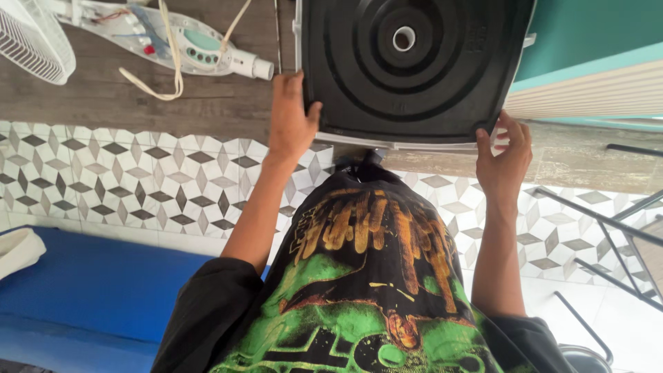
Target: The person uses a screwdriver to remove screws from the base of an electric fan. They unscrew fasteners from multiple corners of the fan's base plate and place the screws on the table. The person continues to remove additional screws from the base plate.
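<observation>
Nearest the camera is the person's own black shirt (366, 276) with its green and orange print, and beside it, low on the left of the view, a blue mat (83, 290) with a pale cloth (17, 250) lying at its edge. From there both arms reach outward to a square black fan base (407, 65), seen from its underside with raised concentric rings and a pale tube opening at the centre. The left hand (290, 117) is closed on the base's near left edge, thumb hooked over the rim; the right hand (504, 155) clasps the near right corner, fingers wrapped round the edge. So the base is held up between the two hands, clear of the patterned tile floor (124, 173) below it. Beyond the left hand, on the grey wood-look floor (103, 97), lies an opened white control housing (186, 41) with its wiring and circuit parts exposed and a cream cord (169, 69) looping from it; the white fan grille (31, 38) sits at the far left corner. Judging by this, the fan is already in separate pieces, the base is off and in hand, and the housing remains open.
</observation>
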